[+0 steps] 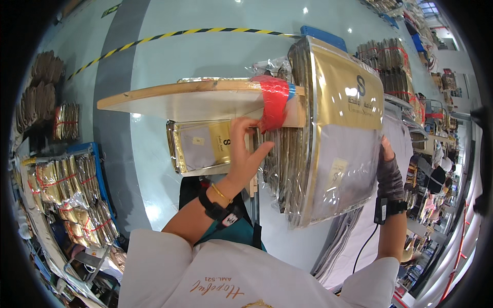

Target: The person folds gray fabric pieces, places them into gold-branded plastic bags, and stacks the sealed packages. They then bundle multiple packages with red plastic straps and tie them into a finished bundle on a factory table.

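A stack of flat garments in clear, gold-printed plastic packs (342,154) stands on edge at the centre right. My right hand (387,149) rests at its right side, the fingers partly hidden behind the packs. To the left of the stack, my left hand (246,150) has thumb and fingers apart beside red plastic ribbon (274,102), which loops over the end of a wooden board (185,101). Whether a fingertip touches the ribbon cannot be told. Another gold-and-clear pack (200,146) lies under the board, left of my left hand.
Bundles of packs tied with red ribbon (69,184) stand at the left near a blue frame, with more (389,57) at the upper right. Pale folded fabric (346,246) lies on the right. A black cable (362,246) hangs from the right wrist device. Yellow-black tape (185,32) crosses the floor.
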### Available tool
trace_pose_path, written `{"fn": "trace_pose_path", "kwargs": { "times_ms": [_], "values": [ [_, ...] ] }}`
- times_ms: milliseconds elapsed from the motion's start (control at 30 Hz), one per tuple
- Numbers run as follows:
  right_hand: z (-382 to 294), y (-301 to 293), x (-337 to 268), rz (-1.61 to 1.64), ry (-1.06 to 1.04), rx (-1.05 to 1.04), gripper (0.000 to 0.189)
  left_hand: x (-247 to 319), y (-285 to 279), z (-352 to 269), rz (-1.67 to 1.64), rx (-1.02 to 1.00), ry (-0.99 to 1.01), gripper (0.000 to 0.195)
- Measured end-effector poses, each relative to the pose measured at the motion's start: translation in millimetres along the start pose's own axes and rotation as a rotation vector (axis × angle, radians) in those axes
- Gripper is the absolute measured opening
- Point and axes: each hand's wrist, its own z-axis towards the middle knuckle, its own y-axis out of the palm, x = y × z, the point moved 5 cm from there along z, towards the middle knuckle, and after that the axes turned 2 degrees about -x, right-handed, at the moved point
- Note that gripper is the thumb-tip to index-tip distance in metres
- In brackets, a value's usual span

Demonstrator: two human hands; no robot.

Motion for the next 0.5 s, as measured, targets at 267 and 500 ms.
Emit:
{"fn": "trace_pose_path", "kwargs": {
  "times_ms": [267, 500],
  "values": [
    [-11.5, 7.9, -32.1, -0.218, -0.244, 0.212, 0.052, 65.1, -12.7, 47.7, -0.258, 0.007, -0.036, 0.009],
    [-142.3, 138.2, -47.7, -0.027, -0.251, -0.283, 0.042, 116.6, -48.4, 4.5, -0.668, -0.279, -0.284, 0.024]
  ]
}}
